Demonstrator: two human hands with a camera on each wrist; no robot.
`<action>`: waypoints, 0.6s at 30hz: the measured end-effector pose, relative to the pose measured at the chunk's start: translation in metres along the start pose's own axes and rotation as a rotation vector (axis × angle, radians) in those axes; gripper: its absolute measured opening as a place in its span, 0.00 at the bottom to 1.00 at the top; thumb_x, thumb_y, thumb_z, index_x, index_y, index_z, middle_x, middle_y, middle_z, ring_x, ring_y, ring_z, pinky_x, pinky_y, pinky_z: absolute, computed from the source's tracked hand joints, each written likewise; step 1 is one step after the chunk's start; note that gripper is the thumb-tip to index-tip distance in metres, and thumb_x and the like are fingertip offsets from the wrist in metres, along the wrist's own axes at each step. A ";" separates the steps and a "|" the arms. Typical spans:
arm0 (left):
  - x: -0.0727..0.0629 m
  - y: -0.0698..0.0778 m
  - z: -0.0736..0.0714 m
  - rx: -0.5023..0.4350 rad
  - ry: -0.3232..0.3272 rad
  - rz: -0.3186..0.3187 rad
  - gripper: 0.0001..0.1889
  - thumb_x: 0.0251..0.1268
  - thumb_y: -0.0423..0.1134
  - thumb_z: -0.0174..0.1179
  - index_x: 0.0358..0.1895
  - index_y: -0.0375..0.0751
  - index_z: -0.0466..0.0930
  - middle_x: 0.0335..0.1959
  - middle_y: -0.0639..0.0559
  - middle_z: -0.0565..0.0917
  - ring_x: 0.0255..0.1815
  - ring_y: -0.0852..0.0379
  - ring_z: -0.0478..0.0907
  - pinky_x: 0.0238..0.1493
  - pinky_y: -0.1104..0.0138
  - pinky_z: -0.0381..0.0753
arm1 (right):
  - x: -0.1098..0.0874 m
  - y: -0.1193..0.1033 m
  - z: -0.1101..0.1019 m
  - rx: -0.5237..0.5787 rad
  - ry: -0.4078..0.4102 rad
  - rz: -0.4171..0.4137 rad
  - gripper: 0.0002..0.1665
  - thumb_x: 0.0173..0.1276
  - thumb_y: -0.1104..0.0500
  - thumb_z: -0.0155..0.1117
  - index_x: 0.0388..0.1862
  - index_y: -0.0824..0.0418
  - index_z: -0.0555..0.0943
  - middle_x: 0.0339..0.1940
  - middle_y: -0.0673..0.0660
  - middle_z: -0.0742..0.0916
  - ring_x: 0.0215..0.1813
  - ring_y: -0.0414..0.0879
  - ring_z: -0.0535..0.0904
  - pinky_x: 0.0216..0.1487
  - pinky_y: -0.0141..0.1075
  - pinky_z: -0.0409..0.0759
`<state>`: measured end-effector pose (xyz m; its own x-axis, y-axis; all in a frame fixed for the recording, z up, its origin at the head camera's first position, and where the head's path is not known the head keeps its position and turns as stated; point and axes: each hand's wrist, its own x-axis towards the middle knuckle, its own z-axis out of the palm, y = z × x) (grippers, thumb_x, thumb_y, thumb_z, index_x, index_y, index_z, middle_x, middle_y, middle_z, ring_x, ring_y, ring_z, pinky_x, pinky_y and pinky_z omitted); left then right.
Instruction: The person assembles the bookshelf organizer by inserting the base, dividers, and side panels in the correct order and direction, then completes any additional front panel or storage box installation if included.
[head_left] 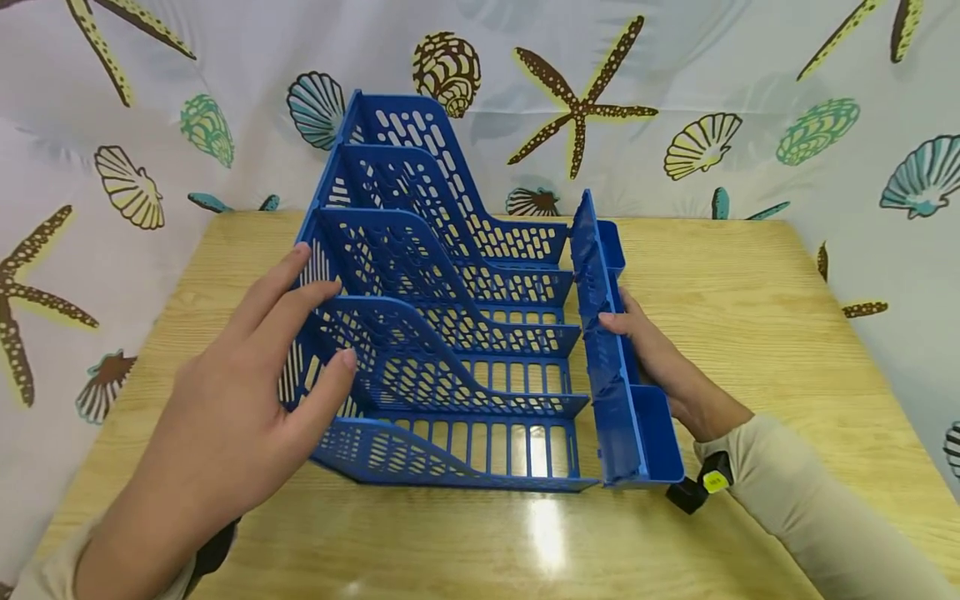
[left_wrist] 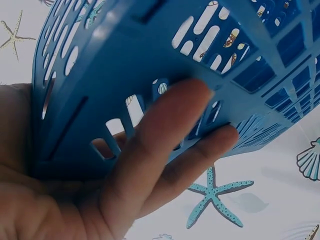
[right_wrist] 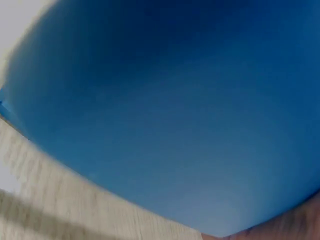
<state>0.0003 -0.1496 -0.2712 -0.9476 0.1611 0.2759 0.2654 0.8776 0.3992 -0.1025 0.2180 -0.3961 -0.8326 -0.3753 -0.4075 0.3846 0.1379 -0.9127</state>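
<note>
A blue plastic file organizer point(head_left: 450, 300) with several slotted compartments stands on the table in the head view. My left hand point(head_left: 255, 375) holds its back side, thumb over a near compartment and fingers along the back. In the left wrist view, fingers of the left hand point(left_wrist: 160, 150) lie against the slotted blue panel point(left_wrist: 115, 65). My right hand point(head_left: 652, 350) grips a blue front panel point(head_left: 611, 358) with small bins on its outer face, thumb over its edge. This panel stands upright beside the compartments' front ends; whether it is joined there I cannot tell. Blue plastic point(right_wrist: 175, 125) fills most of the right wrist view.
The light wooden table point(head_left: 750, 292) extends around the organizer. Behind and at the sides hangs a white cloth point(head_left: 510, 50) printed with starfish and shells. One small bin point(head_left: 656, 429) juts out near my right wrist, close to a black wrist device point(head_left: 697, 483).
</note>
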 end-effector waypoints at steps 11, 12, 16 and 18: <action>-0.001 -0.011 0.011 0.041 0.023 0.024 0.30 0.70 0.55 0.56 0.74 0.61 0.66 0.82 0.63 0.55 0.62 0.43 0.81 0.20 0.64 0.70 | -0.009 -0.007 0.002 0.027 -0.002 -0.014 0.47 0.75 0.39 0.42 0.79 0.30 0.26 0.74 0.67 0.58 0.55 0.45 0.76 0.48 0.38 0.82; -0.001 -0.018 0.015 0.042 0.024 0.028 0.30 0.69 0.57 0.56 0.74 0.65 0.64 0.82 0.65 0.53 0.63 0.45 0.81 0.19 0.63 0.70 | -0.010 -0.008 0.003 0.031 -0.004 -0.015 0.46 0.75 0.39 0.42 0.79 0.30 0.26 0.75 0.67 0.58 0.55 0.45 0.76 0.49 0.38 0.82; -0.003 -0.047 0.036 0.114 0.062 0.040 0.35 0.64 0.65 0.59 0.74 0.74 0.60 0.81 0.72 0.50 0.67 0.60 0.77 0.19 0.63 0.68 | -0.013 -0.010 0.004 0.047 -0.001 -0.020 0.46 0.75 0.40 0.44 0.79 0.29 0.28 0.72 0.64 0.63 0.54 0.45 0.78 0.48 0.39 0.83; -0.002 -0.060 0.043 0.079 0.048 0.038 0.37 0.61 0.67 0.60 0.74 0.75 0.60 0.81 0.72 0.49 0.68 0.56 0.77 0.18 0.59 0.70 | -0.014 -0.010 0.005 0.062 -0.001 -0.027 0.46 0.75 0.41 0.45 0.79 0.30 0.30 0.69 0.61 0.66 0.53 0.44 0.80 0.48 0.39 0.84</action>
<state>-0.0218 -0.1833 -0.3337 -0.9271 0.1745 0.3316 0.2841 0.9045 0.3182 -0.0922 0.2174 -0.3812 -0.8425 -0.3791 -0.3828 0.3861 0.0706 -0.9197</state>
